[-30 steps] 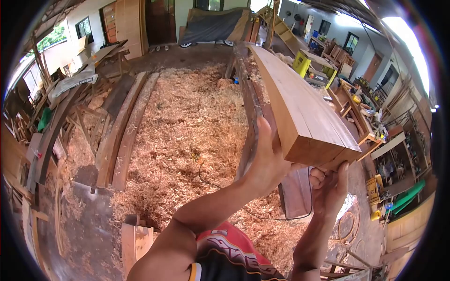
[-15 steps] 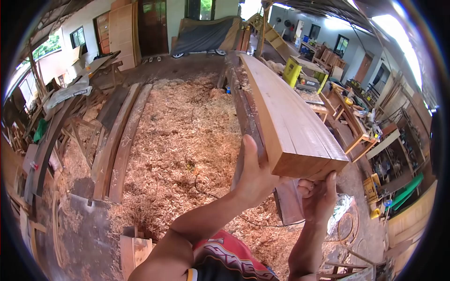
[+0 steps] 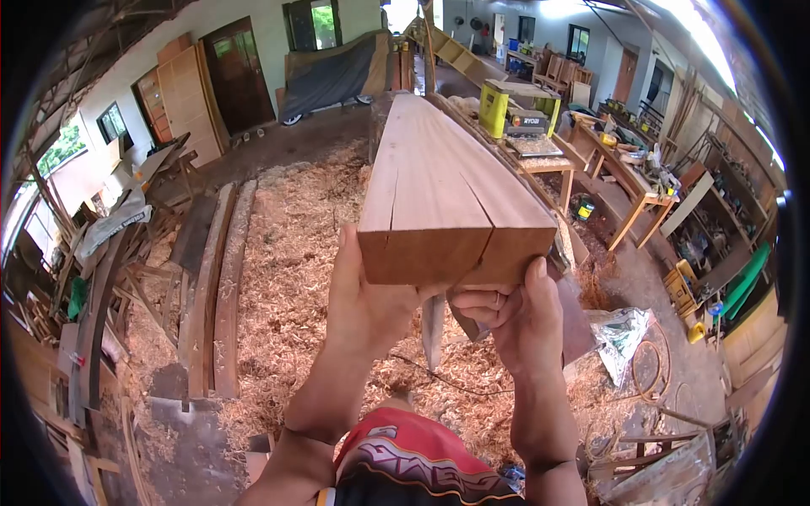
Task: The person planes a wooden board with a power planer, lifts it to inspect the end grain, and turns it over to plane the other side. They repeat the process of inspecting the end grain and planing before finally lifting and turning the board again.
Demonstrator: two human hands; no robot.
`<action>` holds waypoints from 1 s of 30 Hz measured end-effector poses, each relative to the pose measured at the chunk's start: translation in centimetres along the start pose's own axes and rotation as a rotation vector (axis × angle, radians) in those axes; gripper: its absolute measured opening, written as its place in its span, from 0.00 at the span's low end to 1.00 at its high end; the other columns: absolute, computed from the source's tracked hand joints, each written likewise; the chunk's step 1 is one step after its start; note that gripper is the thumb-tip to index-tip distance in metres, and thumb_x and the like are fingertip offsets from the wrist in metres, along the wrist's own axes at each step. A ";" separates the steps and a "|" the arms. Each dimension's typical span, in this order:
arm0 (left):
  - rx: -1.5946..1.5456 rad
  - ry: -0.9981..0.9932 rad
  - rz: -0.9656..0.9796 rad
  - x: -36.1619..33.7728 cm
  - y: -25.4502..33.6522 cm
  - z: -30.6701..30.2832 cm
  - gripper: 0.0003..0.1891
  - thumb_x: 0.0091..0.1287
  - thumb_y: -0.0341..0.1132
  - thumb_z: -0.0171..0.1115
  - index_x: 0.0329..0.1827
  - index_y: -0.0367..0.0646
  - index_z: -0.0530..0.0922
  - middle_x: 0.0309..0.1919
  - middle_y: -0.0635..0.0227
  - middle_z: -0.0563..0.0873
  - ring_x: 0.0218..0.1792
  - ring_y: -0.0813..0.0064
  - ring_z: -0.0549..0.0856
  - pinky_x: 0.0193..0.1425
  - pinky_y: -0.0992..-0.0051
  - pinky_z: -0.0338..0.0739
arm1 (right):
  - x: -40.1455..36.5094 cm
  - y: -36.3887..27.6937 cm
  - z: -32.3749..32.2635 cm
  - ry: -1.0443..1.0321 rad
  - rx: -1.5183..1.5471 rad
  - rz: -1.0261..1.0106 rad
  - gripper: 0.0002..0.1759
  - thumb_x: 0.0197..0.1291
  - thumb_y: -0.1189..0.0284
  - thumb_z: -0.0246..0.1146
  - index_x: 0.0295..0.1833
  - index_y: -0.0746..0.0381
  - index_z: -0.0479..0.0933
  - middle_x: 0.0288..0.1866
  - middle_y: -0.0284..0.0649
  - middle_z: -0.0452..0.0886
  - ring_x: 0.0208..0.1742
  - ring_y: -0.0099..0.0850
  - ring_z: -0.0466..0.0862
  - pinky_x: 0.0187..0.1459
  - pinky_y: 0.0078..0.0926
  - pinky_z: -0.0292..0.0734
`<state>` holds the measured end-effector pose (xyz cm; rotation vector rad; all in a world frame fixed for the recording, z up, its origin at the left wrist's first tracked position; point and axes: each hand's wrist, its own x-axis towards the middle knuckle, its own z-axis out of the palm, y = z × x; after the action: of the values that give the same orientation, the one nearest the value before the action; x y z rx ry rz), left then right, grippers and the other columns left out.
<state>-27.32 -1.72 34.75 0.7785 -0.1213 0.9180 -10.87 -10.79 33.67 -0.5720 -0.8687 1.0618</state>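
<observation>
Above scattered wood shavings (image 3: 291, 261), a thick plank (image 3: 443, 181) points forward, its near end raised; what bears the far end cannot be made out. The left hand (image 3: 367, 308) cups it from the left, thumb up along the edge, other fingers mostly hidden; the right hand (image 3: 519, 325) curls its fingers partly closed beneath the right corner, thumb against it, likely sharing weight and preventing tipping.

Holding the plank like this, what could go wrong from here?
The left hand and right hand hold the plank only at its near end, so it might slip if the far end lacks support, which I can't confirm. The crack reaching that end could widen if knocked. The dark cord lying on the wood shavings may cause a trip.
</observation>
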 end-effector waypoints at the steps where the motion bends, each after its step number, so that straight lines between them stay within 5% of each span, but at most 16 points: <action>1: 0.053 0.035 -0.005 0.0 -0.1 0.4 0.40 0.77 0.68 0.33 0.79 0.45 0.59 0.71 0.58 0.73 0.71 0.56 0.73 0.74 0.47 0.65 | -0.2 0.0 -0.1 0.008 -0.004 0.002 0.31 0.80 0.54 0.44 0.61 0.75 0.72 0.49 0.59 0.86 0.45 0.44 0.90 0.47 0.34 0.90; 19: 0.070 0.094 -0.009 -0.2 -0.4 0.0 0.40 0.77 0.68 0.32 0.78 0.46 0.60 0.71 0.58 0.74 0.70 0.59 0.75 0.71 0.49 0.70 | -0.3 -0.2 -1.4 -0.047 0.010 0.076 0.44 0.75 0.40 0.42 0.65 0.75 0.69 0.51 0.58 0.85 0.48 0.48 0.89 0.50 0.39 0.87; 30: 0.206 0.219 -0.043 -0.7 -0.8 0.3 0.42 0.74 0.72 0.33 0.79 0.48 0.61 0.72 0.60 0.74 0.70 0.57 0.74 0.70 0.47 0.70 | -0.6 -0.1 -2.0 -0.041 0.004 0.120 0.38 0.79 0.48 0.42 0.65 0.77 0.68 0.52 0.60 0.84 0.48 0.50 0.89 0.51 0.43 0.87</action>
<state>-27.02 -2.70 34.26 0.8609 0.1839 0.9788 -9.23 -11.38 32.46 -0.6067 -0.8765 1.1873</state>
